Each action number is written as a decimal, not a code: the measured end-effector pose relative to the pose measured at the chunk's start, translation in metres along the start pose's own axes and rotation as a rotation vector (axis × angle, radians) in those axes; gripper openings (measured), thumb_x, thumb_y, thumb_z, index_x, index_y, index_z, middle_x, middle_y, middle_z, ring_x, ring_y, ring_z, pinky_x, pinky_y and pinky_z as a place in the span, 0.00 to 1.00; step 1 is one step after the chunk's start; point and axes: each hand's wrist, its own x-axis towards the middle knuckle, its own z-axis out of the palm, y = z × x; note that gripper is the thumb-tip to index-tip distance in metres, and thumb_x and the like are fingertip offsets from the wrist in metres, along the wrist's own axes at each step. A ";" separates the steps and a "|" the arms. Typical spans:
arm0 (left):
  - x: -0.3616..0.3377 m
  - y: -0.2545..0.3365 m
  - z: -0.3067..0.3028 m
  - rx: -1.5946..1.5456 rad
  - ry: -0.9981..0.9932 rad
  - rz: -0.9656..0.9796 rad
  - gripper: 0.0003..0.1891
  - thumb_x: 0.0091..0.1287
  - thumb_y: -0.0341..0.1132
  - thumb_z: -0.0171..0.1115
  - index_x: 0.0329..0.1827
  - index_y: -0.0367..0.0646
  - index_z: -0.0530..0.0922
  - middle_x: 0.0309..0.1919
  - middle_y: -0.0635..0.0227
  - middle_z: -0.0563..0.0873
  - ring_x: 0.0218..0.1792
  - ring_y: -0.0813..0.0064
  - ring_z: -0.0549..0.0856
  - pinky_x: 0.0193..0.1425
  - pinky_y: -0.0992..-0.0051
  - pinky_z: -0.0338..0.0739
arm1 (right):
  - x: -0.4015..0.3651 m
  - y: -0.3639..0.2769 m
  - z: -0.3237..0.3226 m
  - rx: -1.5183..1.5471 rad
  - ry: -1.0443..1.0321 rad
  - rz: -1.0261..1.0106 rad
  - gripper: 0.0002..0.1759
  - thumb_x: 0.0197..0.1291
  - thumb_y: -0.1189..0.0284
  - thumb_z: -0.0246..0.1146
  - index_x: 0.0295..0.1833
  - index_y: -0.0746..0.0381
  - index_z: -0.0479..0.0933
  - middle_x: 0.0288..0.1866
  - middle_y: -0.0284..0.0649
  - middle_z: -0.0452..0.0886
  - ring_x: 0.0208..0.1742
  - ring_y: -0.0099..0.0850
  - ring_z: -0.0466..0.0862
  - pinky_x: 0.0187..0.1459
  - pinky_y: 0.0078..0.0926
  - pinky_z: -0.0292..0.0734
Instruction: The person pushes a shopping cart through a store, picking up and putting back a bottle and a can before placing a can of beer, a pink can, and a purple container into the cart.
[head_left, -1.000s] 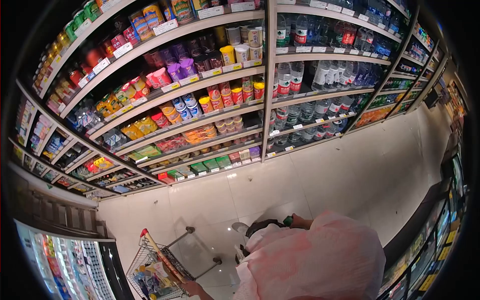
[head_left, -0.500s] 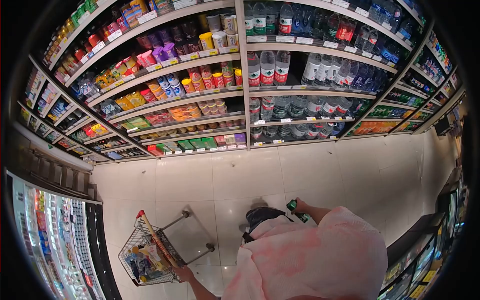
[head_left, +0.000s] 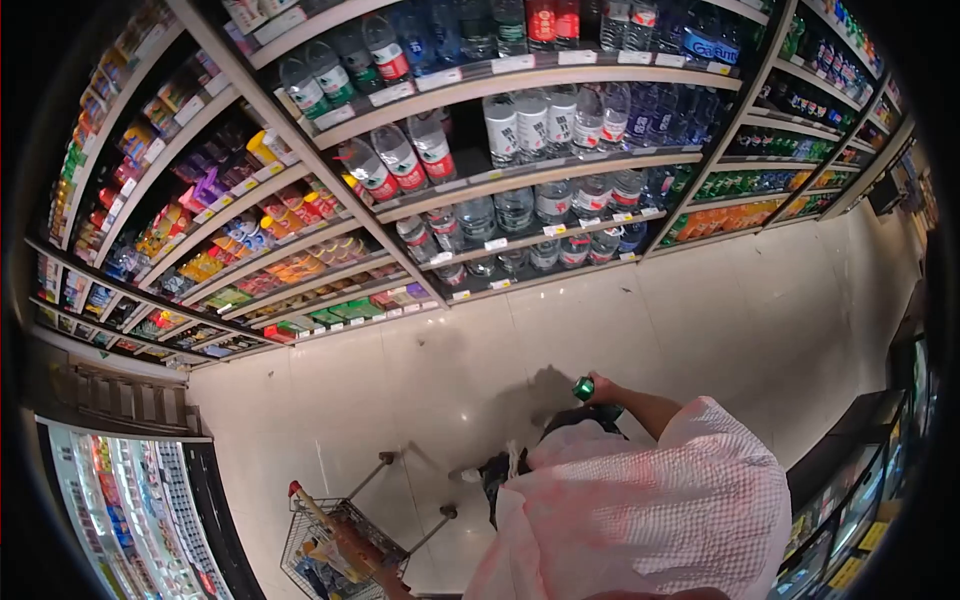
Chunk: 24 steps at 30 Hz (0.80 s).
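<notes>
My right hand (head_left: 603, 388) is closed around a green bottle (head_left: 583, 388), held out in front of my body. One end of the bottle faces up and catches the light. Low in the view, my left hand (head_left: 394, 587) grips the near end of the handle of a wire shopping cart (head_left: 293, 545); its fingers are partly cut off and blurred. Several packaged goods (head_left: 325, 572) lie inside the cart basket. A pale pink and white shirt (head_left: 640, 500) covers my torso and hides part of the floor.
Ahead stands a long shelf (head_left: 530, 245) with bottled water (head_left: 530, 125), and snack packs on its left part. A lit chiller (head_left: 130, 510) is at the lower left, dark cabinets (head_left: 840, 480) at the lower right. Tiled floor (head_left: 500, 350) lies between.
My view has turned to the right, so the shelves appear tilted and shifted left. The cart now sits lower in view. The bottle's visible end has tipped upward in my right hand.
</notes>
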 end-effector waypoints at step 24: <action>-0.544 0.015 0.161 -0.035 0.334 -0.088 0.19 0.73 0.46 0.61 0.53 0.36 0.80 0.38 0.48 0.91 0.40 0.45 0.92 0.43 0.47 0.87 | -0.169 0.283 -0.230 -0.078 -0.112 -0.046 0.43 0.44 0.60 0.84 0.63 0.60 0.70 0.53 0.52 0.85 0.55 0.47 0.86 0.56 0.46 0.82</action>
